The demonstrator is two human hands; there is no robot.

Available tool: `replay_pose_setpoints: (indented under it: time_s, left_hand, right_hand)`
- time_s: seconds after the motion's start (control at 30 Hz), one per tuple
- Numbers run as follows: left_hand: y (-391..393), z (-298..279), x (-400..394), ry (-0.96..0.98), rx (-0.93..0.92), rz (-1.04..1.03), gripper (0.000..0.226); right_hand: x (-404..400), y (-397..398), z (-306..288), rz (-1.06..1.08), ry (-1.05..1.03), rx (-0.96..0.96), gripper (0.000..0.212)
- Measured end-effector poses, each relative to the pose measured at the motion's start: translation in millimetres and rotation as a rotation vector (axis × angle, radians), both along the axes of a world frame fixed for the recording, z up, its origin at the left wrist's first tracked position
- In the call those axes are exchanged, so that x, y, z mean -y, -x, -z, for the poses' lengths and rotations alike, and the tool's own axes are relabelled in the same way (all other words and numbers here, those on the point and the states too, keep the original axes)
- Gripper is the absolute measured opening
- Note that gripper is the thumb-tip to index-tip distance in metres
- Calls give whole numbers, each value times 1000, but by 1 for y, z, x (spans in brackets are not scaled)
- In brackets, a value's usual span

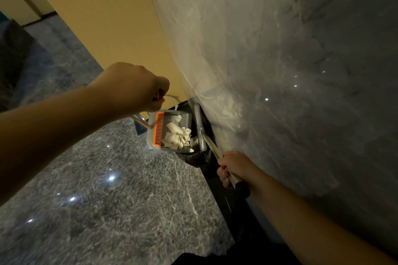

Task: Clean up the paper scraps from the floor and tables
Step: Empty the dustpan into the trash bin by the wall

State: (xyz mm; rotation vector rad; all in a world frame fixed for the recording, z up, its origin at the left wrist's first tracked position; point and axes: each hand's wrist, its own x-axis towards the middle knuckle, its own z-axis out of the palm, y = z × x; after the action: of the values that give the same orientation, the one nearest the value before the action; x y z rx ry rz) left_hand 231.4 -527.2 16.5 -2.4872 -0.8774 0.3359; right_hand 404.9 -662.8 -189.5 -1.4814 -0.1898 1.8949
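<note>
The left hand (133, 86) was closed in a fist around the top of the dustpan's metal handle (141, 121), its fingers curled tightly under the knuckles. The right hand (233, 166) gripped the thin shiny pole of the broom (212, 145), just above the pole's black end cap, with the fingers wrapped round it.

Below the left hand hung the grey dustpan (169, 131), tilted, with an orange comb strip (158, 130) along one side. Inside it lay a heap of white paper scraps (177, 135), gathered toward the lower edge of the pan. This edge stood just over a bin lined with a black bag (196, 157), and some of the white scraps seemed to be at the mouth of the bin already. The grey head of the broom was beside the pan, close to the wall.

The bin stood in a corner, on a black strip of skirting at the foot of a pale marble wall (280, 71). A yellow wall (112, 19) met it on the left. The floor (97, 189) was of grey speckled stone and reflected small bright lights.
</note>
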Motion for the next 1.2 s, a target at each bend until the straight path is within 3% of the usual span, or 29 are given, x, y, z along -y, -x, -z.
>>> replay_pose_setpoints:
  time_s: [1.2]
  left_hand:
    - [1,9,9,-25,-35,-45,18]
  right_hand:
    - [4,0,-3,8,11,-16,24]
